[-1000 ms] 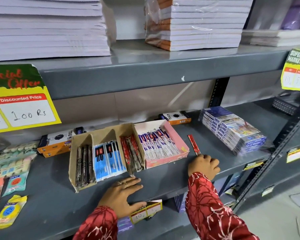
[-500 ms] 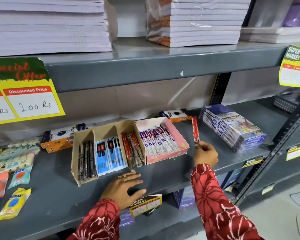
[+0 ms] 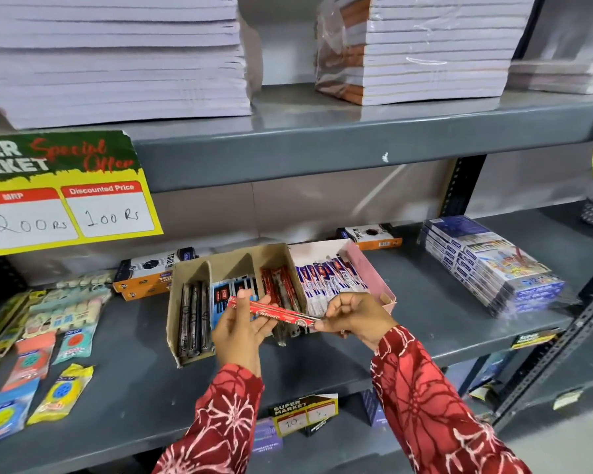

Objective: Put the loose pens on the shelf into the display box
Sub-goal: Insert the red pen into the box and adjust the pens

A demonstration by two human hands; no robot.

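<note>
A red wrapped pen [image 3: 274, 312] lies level between both hands, just in front of and above the brown cardboard display box [image 3: 189, 268]. My left hand [image 3: 242, 331] pinches its left end and my right hand [image 3: 355, 316] pinches its right end. The display box has three slots: black pens [image 3: 194, 316] on the left, blue pens [image 3: 225, 292] in the middle, red pens [image 3: 281, 285] on the right. A pink box [image 3: 374, 271] with blue-and-white pens stands against its right side.
Orange pencil boxes [image 3: 144, 278] lie behind the display box on the left. Packets of erasers and sharpeners [image 3: 48, 336] fill the left of the grey shelf [image 3: 442, 313]. A stack of blue packs [image 3: 493, 268] sits at the right. Notebook piles load the shelf above.
My right hand lifted the red pen off the shelf beside the pink box and carried it left. My left hand rose from the shelf and took its other end.
</note>
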